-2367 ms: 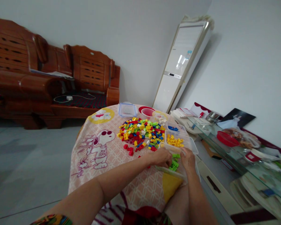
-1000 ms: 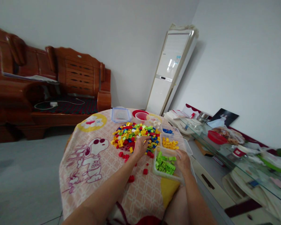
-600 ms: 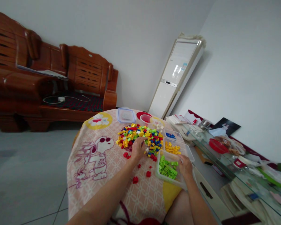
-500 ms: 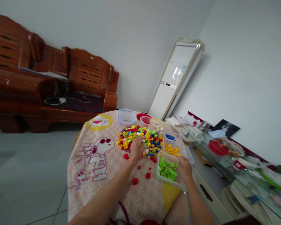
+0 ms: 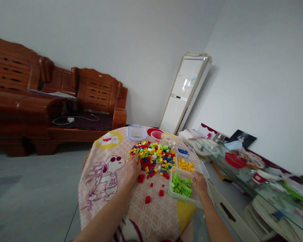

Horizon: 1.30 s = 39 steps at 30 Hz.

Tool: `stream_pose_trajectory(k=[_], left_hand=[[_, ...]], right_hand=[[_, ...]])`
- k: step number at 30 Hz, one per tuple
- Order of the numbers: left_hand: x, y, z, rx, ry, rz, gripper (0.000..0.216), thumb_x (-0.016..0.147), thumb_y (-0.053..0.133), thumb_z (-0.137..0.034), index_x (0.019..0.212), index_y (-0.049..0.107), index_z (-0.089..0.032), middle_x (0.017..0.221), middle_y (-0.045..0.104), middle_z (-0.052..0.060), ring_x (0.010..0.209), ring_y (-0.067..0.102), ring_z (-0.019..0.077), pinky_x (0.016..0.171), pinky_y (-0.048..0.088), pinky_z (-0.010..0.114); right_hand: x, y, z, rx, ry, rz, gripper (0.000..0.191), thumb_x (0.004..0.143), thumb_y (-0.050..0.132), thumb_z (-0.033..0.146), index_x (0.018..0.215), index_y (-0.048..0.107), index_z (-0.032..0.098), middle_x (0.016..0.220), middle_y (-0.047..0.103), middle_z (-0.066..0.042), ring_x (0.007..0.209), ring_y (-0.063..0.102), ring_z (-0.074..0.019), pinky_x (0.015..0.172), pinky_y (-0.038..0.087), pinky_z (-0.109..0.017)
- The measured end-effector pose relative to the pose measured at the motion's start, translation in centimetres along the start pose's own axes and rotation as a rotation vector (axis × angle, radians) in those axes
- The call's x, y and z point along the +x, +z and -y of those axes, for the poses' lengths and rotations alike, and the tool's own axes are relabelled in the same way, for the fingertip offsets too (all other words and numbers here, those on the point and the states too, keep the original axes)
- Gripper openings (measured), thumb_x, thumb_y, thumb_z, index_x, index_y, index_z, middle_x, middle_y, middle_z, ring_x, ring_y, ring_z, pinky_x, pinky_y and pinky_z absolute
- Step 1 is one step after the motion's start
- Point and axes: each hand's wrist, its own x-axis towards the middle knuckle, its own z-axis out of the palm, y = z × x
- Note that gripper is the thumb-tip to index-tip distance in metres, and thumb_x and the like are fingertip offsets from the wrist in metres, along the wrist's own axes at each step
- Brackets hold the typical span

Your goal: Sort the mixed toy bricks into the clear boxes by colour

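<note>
A pile of small toy building bricks [image 5: 158, 156] in red, yellow, blue, green and white lies on the table. My left hand [image 5: 133, 166] is at its left edge, fingers a little apart and touching bricks; no brick in its grasp can be made out. A clear plastic container [image 5: 170, 193] holds light green bricks [image 5: 181, 185]. My right hand [image 5: 200, 183] grips its right side, with fingertips over the rim. Behind it are yellow bricks [image 5: 185, 164] and blue bricks [image 5: 183, 152] in clear compartments. Several loose red bricks [image 5: 147, 199] lie in front of the pile.
A patterned cloth [image 5: 151, 218] covers the round table. At its far side are a clear lid [image 5: 136, 133] and a round pink-rimmed tub [image 5: 157, 135]. A cluttered glass-topped table [image 5: 227, 166] stands close on the right; a wooden sofa [image 5: 96, 90] is at the back left.
My left hand has moved left from the middle of the pile to its left edge. Bricks on the pile's near side have shifted. My right hand stays at the container; the view has tilted up slightly.
</note>
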Motion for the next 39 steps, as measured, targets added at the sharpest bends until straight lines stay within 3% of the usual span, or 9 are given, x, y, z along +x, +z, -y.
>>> stream_pose_trajectory(k=[9, 14, 17, 20, 24, 27, 33, 36, 39], left_hand=[[-0.6, -0.5, -0.6, -0.004, 0.141, -0.025, 0.035, 0.081, 0.049, -0.013, 0.110, 0.067, -0.018, 0.113, 0.069, 0.010, 0.109, 0.062, 0.0251, 0.102, 0.048, 0.043], [-1.8, -0.7, -3.8, -0.078, 0.291, 0.044, 0.031, 0.085, 0.051, -0.018, 0.110, 0.069, -0.019, 0.113, 0.069, 0.010, 0.108, 0.062, 0.0239, 0.100, 0.049, 0.042], [-2.5, 0.4, -6.4, -0.116, 0.409, 0.136, 0.030, 0.087, 0.051, -0.017, 0.110, 0.071, -0.019, 0.111, 0.070, 0.011, 0.108, 0.062, 0.0234, 0.100, 0.049, 0.042], [-2.9, 2.2, -8.3, -0.128, 0.471, 0.311, 0.032, 0.087, 0.051, -0.014, 0.111, 0.071, -0.021, 0.109, 0.071, 0.009, 0.107, 0.063, 0.0212, 0.098, 0.050, 0.038], [-2.4, 4.4, -9.4, -0.001, 0.445, 0.511, 0.030, 0.087, 0.053, -0.010, 0.107, 0.072, -0.022, 0.111, 0.071, 0.009, 0.109, 0.064, 0.0203, 0.101, 0.048, 0.034], [-1.8, 5.3, -9.9, 0.099, 0.417, 0.584, 0.025, 0.085, 0.059, -0.011, 0.102, 0.072, -0.021, 0.110, 0.071, 0.009, 0.108, 0.065, 0.0209, 0.100, 0.048, 0.032], [-1.5, 5.5, -10.6, 0.147, 0.367, 0.580, 0.011, 0.084, 0.062, -0.012, 0.090, 0.069, -0.018, 0.102, 0.070, 0.010, 0.098, 0.067, 0.0214, 0.089, 0.050, 0.031], [-1.8, 5.2, -11.0, 0.150, 0.357, 0.559, 0.013, 0.085, 0.059, -0.012, 0.094, 0.067, -0.017, 0.101, 0.071, 0.010, 0.099, 0.066, 0.0214, 0.089, 0.049, 0.031], [-2.4, 4.8, -12.1, 0.047, 0.350, 0.461, 0.019, 0.086, 0.056, -0.012, 0.101, 0.066, -0.018, 0.102, 0.071, 0.009, 0.101, 0.066, 0.0204, 0.091, 0.048, 0.030]], right_hand=[[0.6, -0.3, 0.6, 0.009, 0.056, 0.009, 0.036, 0.075, 0.045, 0.017, 0.091, 0.077, 0.019, 0.096, 0.076, -0.011, 0.091, 0.069, -0.0231, 0.089, 0.054, -0.037], [0.4, -0.3, 0.6, 0.028, 0.077, 0.013, 0.038, 0.074, 0.044, 0.016, 0.093, 0.077, 0.018, 0.098, 0.076, -0.010, 0.094, 0.069, -0.0233, 0.092, 0.053, -0.039], [0.3, -0.2, 0.6, 0.032, 0.093, 0.011, 0.039, 0.073, 0.045, 0.014, 0.095, 0.077, 0.020, 0.100, 0.076, -0.008, 0.097, 0.068, -0.0220, 0.094, 0.052, -0.039], [0.4, -0.2, 0.6, 0.035, 0.096, 0.013, 0.040, 0.071, 0.046, 0.012, 0.095, 0.077, 0.021, 0.099, 0.076, -0.007, 0.097, 0.068, -0.0208, 0.096, 0.051, -0.038], [0.3, -0.1, 0.5, 0.032, 0.093, 0.009, 0.040, 0.074, 0.044, 0.013, 0.096, 0.077, 0.018, 0.102, 0.075, -0.010, 0.098, 0.068, -0.0221, 0.095, 0.052, -0.039], [0.2, -0.1, 0.5, 0.033, 0.085, 0.004, 0.041, 0.075, 0.043, 0.014, 0.098, 0.077, 0.016, 0.103, 0.075, -0.012, 0.099, 0.068, -0.0228, 0.094, 0.052, -0.039], [0.2, -0.2, 0.5, 0.035, 0.076, 0.005, 0.041, 0.075, 0.045, 0.014, 0.099, 0.077, 0.019, 0.102, 0.075, -0.009, 0.098, 0.068, -0.0210, 0.096, 0.052, -0.037], [0.2, -0.2, 0.6, 0.038, 0.078, 0.002, 0.042, 0.074, 0.044, 0.013, 0.099, 0.077, 0.020, 0.102, 0.076, -0.008, 0.098, 0.068, -0.0213, 0.096, 0.052, -0.038], [0.3, -0.2, 0.8, 0.038, 0.082, 0.001, 0.042, 0.074, 0.044, 0.012, 0.098, 0.077, 0.020, 0.102, 0.076, -0.009, 0.098, 0.068, -0.0219, 0.096, 0.052, -0.038]])
